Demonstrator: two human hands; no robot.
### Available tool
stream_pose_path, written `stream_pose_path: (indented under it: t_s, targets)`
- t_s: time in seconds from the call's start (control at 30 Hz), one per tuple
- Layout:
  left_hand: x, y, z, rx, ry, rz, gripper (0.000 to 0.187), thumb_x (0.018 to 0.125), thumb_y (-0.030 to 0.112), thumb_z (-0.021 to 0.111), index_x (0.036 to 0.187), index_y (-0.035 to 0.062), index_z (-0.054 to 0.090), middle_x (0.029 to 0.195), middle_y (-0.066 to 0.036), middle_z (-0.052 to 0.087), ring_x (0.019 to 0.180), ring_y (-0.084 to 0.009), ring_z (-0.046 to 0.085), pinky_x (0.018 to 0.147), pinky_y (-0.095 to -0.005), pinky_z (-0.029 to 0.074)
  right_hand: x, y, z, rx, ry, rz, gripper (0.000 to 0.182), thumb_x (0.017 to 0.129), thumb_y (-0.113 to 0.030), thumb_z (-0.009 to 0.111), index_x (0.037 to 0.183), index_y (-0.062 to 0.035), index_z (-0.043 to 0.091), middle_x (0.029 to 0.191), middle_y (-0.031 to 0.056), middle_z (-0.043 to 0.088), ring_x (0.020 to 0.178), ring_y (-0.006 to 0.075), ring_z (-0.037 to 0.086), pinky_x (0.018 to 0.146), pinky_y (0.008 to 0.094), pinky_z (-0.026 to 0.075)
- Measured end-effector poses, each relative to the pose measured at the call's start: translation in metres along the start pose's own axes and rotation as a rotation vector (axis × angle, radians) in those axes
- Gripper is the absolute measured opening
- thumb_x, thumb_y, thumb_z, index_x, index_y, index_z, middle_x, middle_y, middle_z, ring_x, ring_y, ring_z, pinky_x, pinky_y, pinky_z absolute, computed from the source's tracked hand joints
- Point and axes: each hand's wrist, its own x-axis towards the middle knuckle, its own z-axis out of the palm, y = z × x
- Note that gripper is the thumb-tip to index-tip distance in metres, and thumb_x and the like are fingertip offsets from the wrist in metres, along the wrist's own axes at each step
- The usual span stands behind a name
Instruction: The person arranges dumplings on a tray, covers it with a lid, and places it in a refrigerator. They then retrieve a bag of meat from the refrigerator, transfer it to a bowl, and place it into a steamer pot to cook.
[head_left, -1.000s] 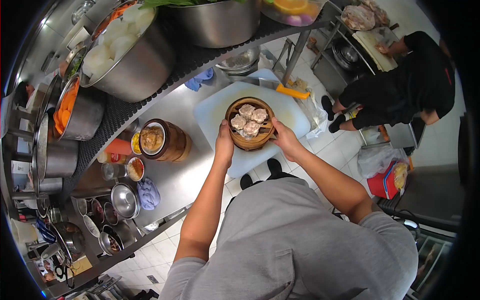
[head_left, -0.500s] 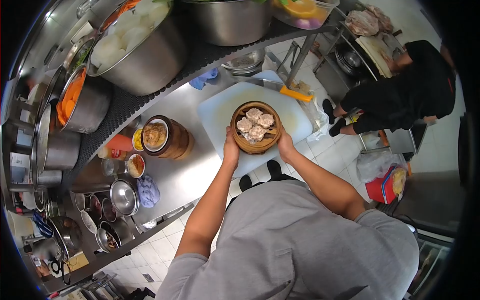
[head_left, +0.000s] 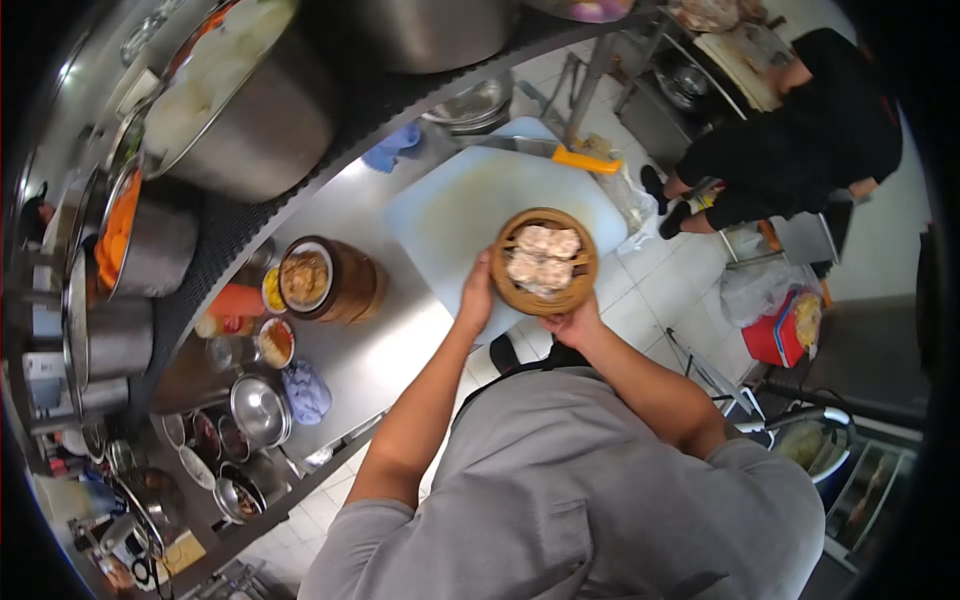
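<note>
A round bamboo steamer basket (head_left: 588, 268) is held above the near right part of a pale chopping board (head_left: 430, 205). Several shumai dumplings (head_left: 543, 257) sit inside it, slightly blurred. My left hand (head_left: 478, 295) is closed against the basket's left side. At the lower right, my right hand (head_left: 575, 322) grips the near edge, with its fingers partly hidden under the basket. To the left on the steel counter stands a stack of bamboo steamers (head_left: 350, 285) with a dish of food (head_left: 304, 279) on top.
A knife with a yellow handle (head_left: 587, 161) lies at the board's far edge. Blue cloths (head_left: 391, 148), small bowls and metal bowls (head_left: 260, 410) are on the counter. A shelf of large pots (head_left: 240, 130) overhangs the left. A person in black (head_left: 780, 140) stands at the right.
Both hands have carried the steamer basket rightward and slightly toward my body. My right hand has shifted from its right side to its near underside. The whole view has also shifted a little.
</note>
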Motion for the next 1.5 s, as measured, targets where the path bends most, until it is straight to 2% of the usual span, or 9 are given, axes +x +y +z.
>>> stream_pose_path:
  t_s: [0.07, 0.1, 0.2, 0.3, 0.4, 0.53, 0.6, 0.73, 1.5]
  targets:
    - [-0.006, -0.019, -0.004, -0.010, -0.062, 0.040, 0.056, 0.104, 0.045, 0.033, 0.134, 0.0012, 0.050, 0.132, -0.011, 0.055, 0.125, -0.0210, 0.047, 0.109, -0.0324, 0.030, 0.028, -0.001, -0.030, 0.183, -0.389, -0.073, 0.058, 0.092, -0.059, 0.043, 0.129, -0.0161, 0.055, 0.126, 0.0098, 0.060, 0.110, 0.0313, 0.061, 0.084, 0.0489, 0.056]
    - [-0.012, -0.016, -0.008, 0.003, -0.093, 0.058, 0.054, 0.104, 0.043, 0.037, 0.133, 0.0006, 0.051, 0.129, -0.011, 0.056, 0.123, -0.0214, 0.049, 0.108, -0.0325, 0.032, 0.010, -0.007, -0.015, 0.198, -0.473, -0.125, 0.058, 0.093, -0.058, 0.041, 0.133, -0.0173, 0.053, 0.135, 0.0106, 0.055, 0.120, 0.0323, 0.056, 0.096, 0.0520, 0.051]
    - [-0.039, -0.008, -0.026, 0.129, 0.080, 0.091, 0.042, 0.103, 0.034, 0.043, 0.123, -0.0003, 0.056, 0.112, -0.010, 0.064, 0.105, -0.0202, 0.059, 0.094, -0.0315, 0.045, -0.024, -0.017, 0.011, 0.210, -0.394, -0.131, 0.059, 0.093, -0.059, 0.040, 0.135, -0.0178, 0.051, 0.138, 0.0092, 0.053, 0.122, 0.0322, 0.054, 0.099, 0.0513, 0.049]
    - [-0.080, -0.024, -0.090, -0.007, 0.730, 0.195, 0.025, 0.101, 0.024, 0.043, 0.095, 0.0051, 0.058, 0.076, -0.002, 0.057, 0.065, -0.0108, 0.052, 0.058, -0.0261, 0.044, -0.046, -0.019, 0.027, 0.184, -0.375, -0.140, 0.052, 0.098, -0.045, 0.035, 0.136, -0.0126, 0.049, 0.136, 0.0107, 0.053, 0.122, 0.0323, 0.054, 0.096, 0.0500, 0.051]
    - [-0.102, -0.033, -0.211, -0.077, 1.234, 0.223, 0.039, 0.102, 0.040, 0.039, 0.103, 0.0069, 0.059, 0.089, -0.004, 0.059, 0.073, -0.0136, 0.052, 0.066, -0.0295, 0.044, -0.058, -0.014, 0.040, 0.245, -0.385, -0.199, 0.054, 0.097, -0.049, 0.036, 0.139, -0.0174, 0.047, 0.140, 0.0088, 0.050, 0.126, 0.0330, 0.050, 0.103, 0.0530, 0.044]
    - [-0.066, 0.031, -0.292, -0.506, 0.752, 0.247, 0.064, 0.100, 0.058, 0.031, 0.132, 0.0063, 0.053, 0.137, -0.008, 0.053, 0.124, -0.0191, 0.047, 0.105, -0.0351, 0.030, -0.049, -0.012, 0.037, 0.217, -0.348, -0.223, 0.058, 0.095, -0.057, 0.038, 0.138, -0.0194, 0.049, 0.140, 0.0063, 0.050, 0.126, 0.0316, 0.050, 0.103, 0.0517, 0.044]
    - [-0.034, 0.029, -0.321, -0.546, 0.445, 0.232, 0.054, 0.101, 0.049, 0.036, 0.131, 0.0081, 0.053, 0.138, -0.008, 0.054, 0.128, -0.0220, 0.049, 0.108, -0.0366, 0.036, -0.045, -0.012, 0.035, 0.213, -0.334, -0.214, 0.059, 0.094, -0.058, 0.039, 0.138, -0.0197, 0.049, 0.140, 0.0056, 0.050, 0.125, 0.0312, 0.051, 0.103, 0.0511, 0.044]
    - [-0.004, 0.018, -0.332, -0.633, 0.458, 0.035, 0.045, 0.099, 0.040, 0.045, 0.130, 0.0082, 0.054, 0.127, -0.007, 0.062, 0.114, -0.0220, 0.060, 0.098, -0.0374, 0.048, -0.037, -0.013, 0.026, 0.164, -0.337, -0.229, 0.058, 0.093, -0.058, 0.042, 0.137, -0.0204, 0.049, 0.140, 0.0036, 0.051, 0.125, 0.0289, 0.051, 0.103, 0.0487, 0.045]
    - [-0.094, -0.035, -0.172, -0.769, 0.579, 0.144, 0.063, 0.101, 0.055, 0.030, 0.134, 0.0040, 0.048, 0.135, -0.013, 0.054, 0.123, -0.0288, 0.053, 0.106, -0.0425, 0.043, -0.035, -0.020, 0.018, 0.070, -0.255, -0.159, 0.054, 0.095, -0.057, 0.041, 0.135, -0.0233, 0.050, 0.140, 0.0029, 0.052, 0.125, 0.0268, 0.052, 0.104, 0.0477, 0.046]
